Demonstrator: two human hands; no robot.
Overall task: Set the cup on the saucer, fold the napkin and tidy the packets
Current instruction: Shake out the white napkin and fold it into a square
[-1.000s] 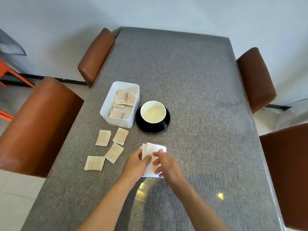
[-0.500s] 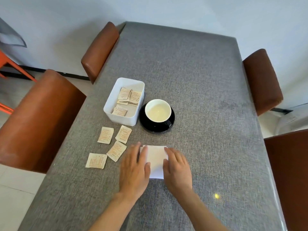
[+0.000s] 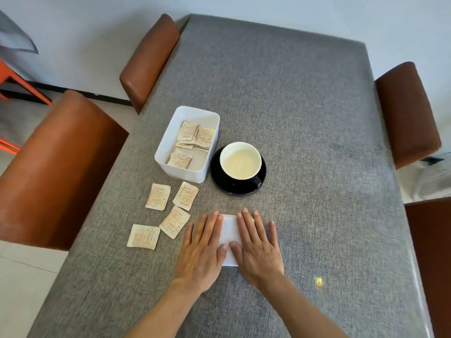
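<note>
While both our palms lie flat on the napkin [image 3: 229, 236], we judge the fold to be at its pressing stage. Our left hand [image 3: 203, 250] covers the napkin's left edge and our right hand [image 3: 260, 250] its right edge, fingers spread wide and pointing away from us, thumbs nearly meeting over the white strip that shows between them. Neither hand grips anything; they only bear down. The napkin's long axis runs away from us, toward the saucer [image 3: 238, 186].

Left of the napkin, four loose packets [image 3: 174, 222] lie scattered on the worktop [image 3: 305, 118], the closest just beside our left little finger, the others farther left and beyond. That is the relation the next move turns on, we think: the packets lie on the left, so the left hand is the nearer one to gather them.

Beyond the packets stands the white box [image 3: 161, 154], already holding several packets, with its near wall close to two loose ones. Beyond the napkin, the cup [image 3: 240, 161] sits on the saucer, just right of the box, handle toward us.
</note>
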